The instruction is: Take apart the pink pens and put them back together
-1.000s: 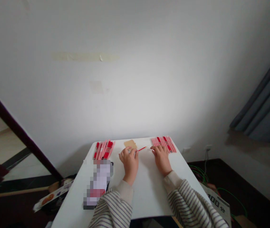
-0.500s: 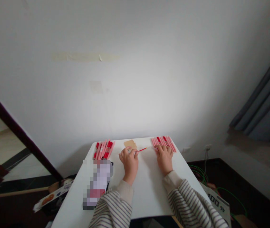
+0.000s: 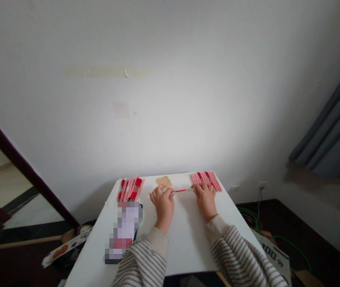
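On a white table [image 3: 184, 243], my left hand [image 3: 163, 203] is closed in a pinch on a thin red refill [image 3: 180, 190] that points right. My right hand [image 3: 206, 199] has its fingers curled at the refill's far tip, beside a row of pink and red pens [image 3: 207, 179] at the table's back right. I cannot make out what, if anything, the right fingers pinch. Another bunch of pink and red pens [image 3: 130, 188] lies at the back left. A small tan card [image 3: 164, 181] rests behind my left hand.
A pixelated dark object [image 3: 123, 231] lies on the table's left side. A white wall stands right behind the table. Green cables [image 3: 248, 217] and a printed box [image 3: 274, 255] are on the dark floor to the right, with grey curtains [image 3: 334, 135] beyond.
My right hand went back to the right-hand pens, then came forward again to the refill's tip. The refill has tilted down to nearly level. My left hand has stayed put.
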Motion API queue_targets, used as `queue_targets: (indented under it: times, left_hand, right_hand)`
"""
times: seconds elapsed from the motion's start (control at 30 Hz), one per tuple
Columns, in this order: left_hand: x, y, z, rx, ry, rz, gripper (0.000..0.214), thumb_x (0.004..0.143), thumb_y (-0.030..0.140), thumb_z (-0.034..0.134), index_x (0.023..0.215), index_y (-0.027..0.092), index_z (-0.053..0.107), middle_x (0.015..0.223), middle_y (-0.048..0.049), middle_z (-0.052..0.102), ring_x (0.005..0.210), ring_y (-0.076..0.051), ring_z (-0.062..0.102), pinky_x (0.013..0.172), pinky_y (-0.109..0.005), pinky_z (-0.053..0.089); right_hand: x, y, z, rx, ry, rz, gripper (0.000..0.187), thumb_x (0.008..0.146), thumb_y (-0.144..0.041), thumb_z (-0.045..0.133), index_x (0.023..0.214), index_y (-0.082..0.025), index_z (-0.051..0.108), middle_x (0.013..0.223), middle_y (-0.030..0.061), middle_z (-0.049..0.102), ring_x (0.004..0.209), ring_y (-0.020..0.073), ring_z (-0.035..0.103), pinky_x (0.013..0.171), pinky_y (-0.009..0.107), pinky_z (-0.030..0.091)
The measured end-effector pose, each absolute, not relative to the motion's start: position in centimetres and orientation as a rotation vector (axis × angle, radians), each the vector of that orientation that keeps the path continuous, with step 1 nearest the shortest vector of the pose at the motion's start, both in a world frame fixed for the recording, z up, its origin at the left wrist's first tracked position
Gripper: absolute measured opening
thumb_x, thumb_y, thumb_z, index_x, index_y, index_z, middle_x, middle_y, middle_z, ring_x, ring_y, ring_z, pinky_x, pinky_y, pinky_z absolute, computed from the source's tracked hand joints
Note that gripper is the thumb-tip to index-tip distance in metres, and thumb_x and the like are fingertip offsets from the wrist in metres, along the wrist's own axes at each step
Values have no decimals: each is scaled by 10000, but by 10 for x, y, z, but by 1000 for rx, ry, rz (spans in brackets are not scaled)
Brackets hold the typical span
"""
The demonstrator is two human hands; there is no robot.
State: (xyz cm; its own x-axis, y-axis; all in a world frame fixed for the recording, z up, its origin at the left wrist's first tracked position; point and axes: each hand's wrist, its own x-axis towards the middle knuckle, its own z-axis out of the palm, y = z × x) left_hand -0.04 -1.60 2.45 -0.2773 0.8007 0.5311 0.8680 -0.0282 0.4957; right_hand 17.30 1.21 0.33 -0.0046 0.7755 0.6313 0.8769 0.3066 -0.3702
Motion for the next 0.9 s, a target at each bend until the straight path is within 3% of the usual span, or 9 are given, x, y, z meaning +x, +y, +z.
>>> queue_targets:
  times: [0.9]
  left_hand:
    - [0,-15,25,-1942,-2089,-1208,102,790,282,628,830,296,721,1121,-33,588,1135,-224,460,1024,-464,280]
  right_hand:
    - [170,14,1,-1338,-1969,-9,216,903,-284,544,1057,-347,682,969,21,650,1007,215,459,910,371,321]
